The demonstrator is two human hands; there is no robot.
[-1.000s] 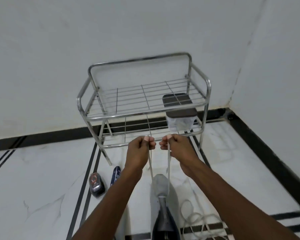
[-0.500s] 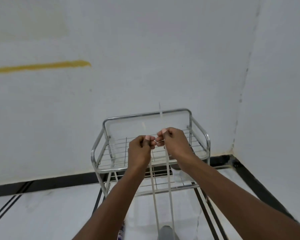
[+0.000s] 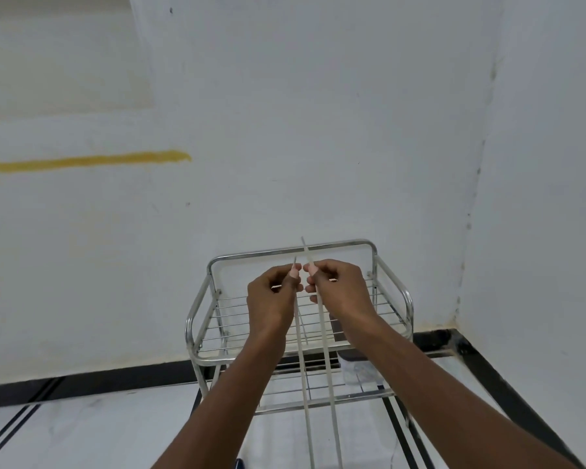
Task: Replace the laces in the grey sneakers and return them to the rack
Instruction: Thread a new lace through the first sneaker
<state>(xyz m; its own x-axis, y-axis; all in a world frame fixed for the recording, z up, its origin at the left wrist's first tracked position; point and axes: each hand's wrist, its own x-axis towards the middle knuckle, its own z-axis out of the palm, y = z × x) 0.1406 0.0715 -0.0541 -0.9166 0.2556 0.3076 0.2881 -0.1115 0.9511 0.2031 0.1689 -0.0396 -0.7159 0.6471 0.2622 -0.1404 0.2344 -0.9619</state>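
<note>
While I pinch one end of the lace (image 3: 324, 350) in each hand, both strands run straight down from my fingers and out of sight at the near edge — the grey sneaker they go into does not show right now. My left hand (image 3: 274, 296) is curled round the left strand, with thumb and finger pressed tight just under its tip. My right hand (image 3: 339, 292) does the same on the right strand, and that tip pokes up higher. The two hands sit side by side, nearly touching.

I think this lace is light, thin and floppy, and it goes straight only when I pull. It could slip, so holding it close to the tips feels best — those bits look stiffer.

Past my hands stands the metal rack (image 3: 391, 286), against the far white wall.
</note>
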